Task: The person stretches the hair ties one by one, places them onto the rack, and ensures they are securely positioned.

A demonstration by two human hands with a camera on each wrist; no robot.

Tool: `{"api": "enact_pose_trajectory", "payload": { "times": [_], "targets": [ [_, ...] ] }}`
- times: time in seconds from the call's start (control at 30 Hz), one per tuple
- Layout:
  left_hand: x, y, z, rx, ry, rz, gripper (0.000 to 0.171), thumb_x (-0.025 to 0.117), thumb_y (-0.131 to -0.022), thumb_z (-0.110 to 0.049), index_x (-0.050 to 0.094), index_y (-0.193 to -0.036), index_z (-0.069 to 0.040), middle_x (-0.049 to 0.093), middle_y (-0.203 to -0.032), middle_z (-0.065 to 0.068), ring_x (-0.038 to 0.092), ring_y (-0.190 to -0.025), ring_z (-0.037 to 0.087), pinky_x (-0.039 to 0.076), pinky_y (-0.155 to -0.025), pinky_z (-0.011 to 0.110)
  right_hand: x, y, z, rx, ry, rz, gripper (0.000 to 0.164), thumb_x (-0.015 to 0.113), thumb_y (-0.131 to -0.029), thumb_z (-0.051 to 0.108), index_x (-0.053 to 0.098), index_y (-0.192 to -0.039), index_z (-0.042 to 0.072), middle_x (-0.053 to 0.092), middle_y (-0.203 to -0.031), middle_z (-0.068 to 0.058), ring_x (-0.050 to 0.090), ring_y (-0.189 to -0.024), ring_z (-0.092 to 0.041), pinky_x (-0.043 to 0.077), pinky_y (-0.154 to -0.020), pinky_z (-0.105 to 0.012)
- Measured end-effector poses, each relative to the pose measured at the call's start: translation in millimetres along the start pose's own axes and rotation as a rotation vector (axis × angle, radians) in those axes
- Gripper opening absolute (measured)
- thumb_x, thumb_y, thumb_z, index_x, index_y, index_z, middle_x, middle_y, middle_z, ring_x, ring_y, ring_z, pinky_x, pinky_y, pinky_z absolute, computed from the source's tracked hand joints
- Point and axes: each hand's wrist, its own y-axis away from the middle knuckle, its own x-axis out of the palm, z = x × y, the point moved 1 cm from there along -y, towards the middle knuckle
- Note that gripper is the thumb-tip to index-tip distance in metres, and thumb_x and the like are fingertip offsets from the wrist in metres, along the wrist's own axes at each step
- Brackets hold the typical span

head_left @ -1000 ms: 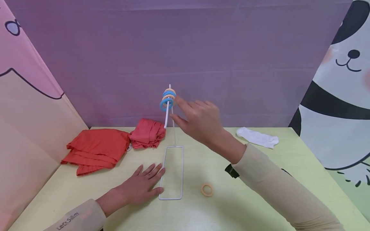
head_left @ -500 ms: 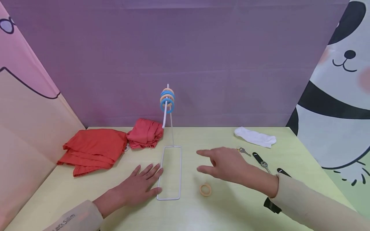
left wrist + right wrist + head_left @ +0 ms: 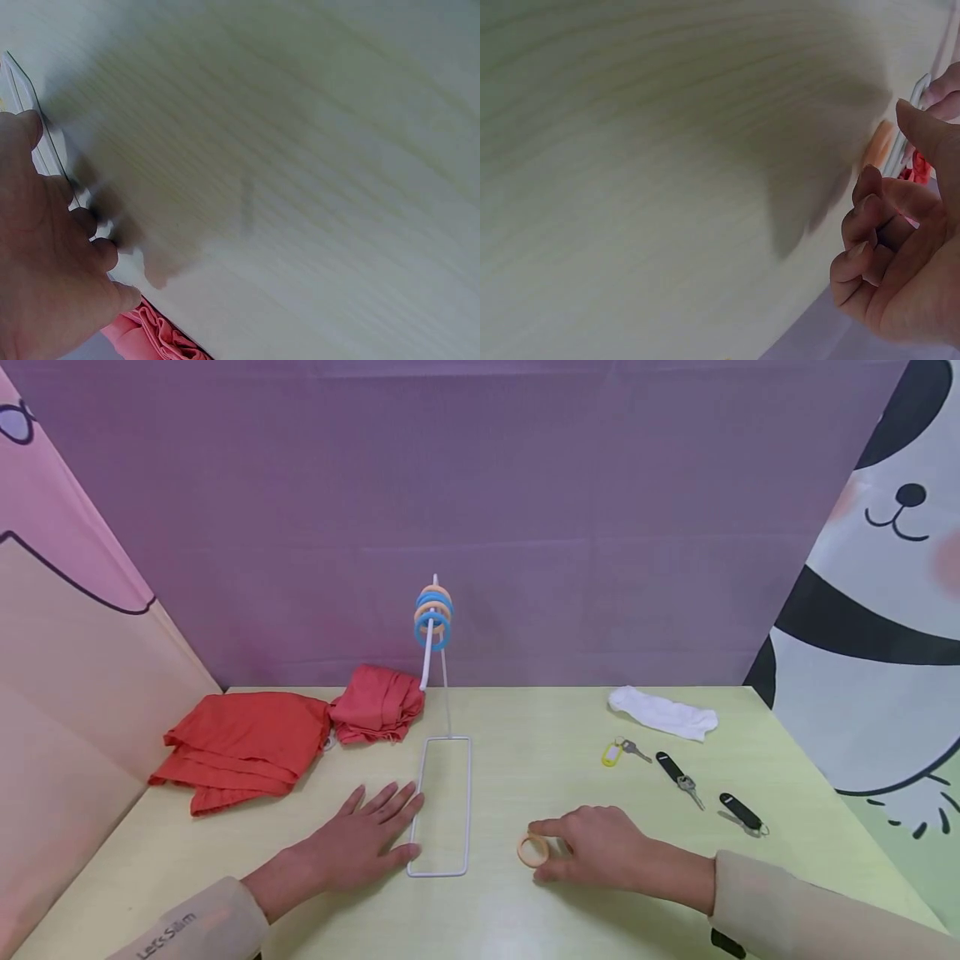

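My left hand (image 3: 367,842) lies flat with fingers spread, its fingertips and thumb on the left bar of a white wire stand's rectangular base (image 3: 468,810). In the left wrist view the fingertips (image 3: 34,124) rest along that bar. From the stand's upright, an arm (image 3: 427,660) juts forward, carrying several blue and wooden rings (image 3: 433,620). To the right of the base, a wooden ring (image 3: 521,852) lies on the table. My right hand (image 3: 600,847) reaches it from the right, index finger and thumb parted at its far and near edges, the other fingers curled.
Two folded red cloths (image 3: 247,743) (image 3: 378,703) lie at the back left. At the back right is a white cloth (image 3: 663,713). Keys with a yellow tag (image 3: 612,754) and black tags (image 3: 741,811) lie right of my right hand. A purple backdrop (image 3: 525,527) stands behind the table.
My right hand has drawn back from the rings on the arm and come down to the wooden ring on the table, uncovering the keys. My left hand stays on the base.
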Motion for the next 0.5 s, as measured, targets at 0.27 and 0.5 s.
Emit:
{"api": "enact_pose_trajectory", "payload": {
  "times": [0.27,0.5],
  "targets": [
    [1.4,-1.2,0.8,-0.003,-0.009,-0.001,0.074,0.043,-0.101,-0.058,0.027,-0.160,-0.015,0.022,-0.168,0.007,0.017,-0.156,0.036,0.009,-0.121,0.068,5.0,-4.0,-1.2,-0.005,-0.016,-0.010,0.049,0.076,-0.081,0.052,0.071,-0.123,0.027,0.045,-0.055,0.017,0.043,-0.057,-0.002,0.035,-0.048,-0.026],
    [1.3,-1.0,-0.6,-0.005,-0.011,-0.003,0.073,0.045,-0.101,-0.056,0.028,-0.159,-0.015,0.024,-0.168,0.008,0.019,-0.155,0.037,0.010,-0.120,0.068,9.3,-5.4,-0.7,-0.053,-0.020,-0.035,0.039,0.072,-0.088,0.044,0.072,-0.121,0.023,0.050,-0.054,0.022,0.049,-0.060,0.002,0.036,-0.049,-0.023]
  ]
}}
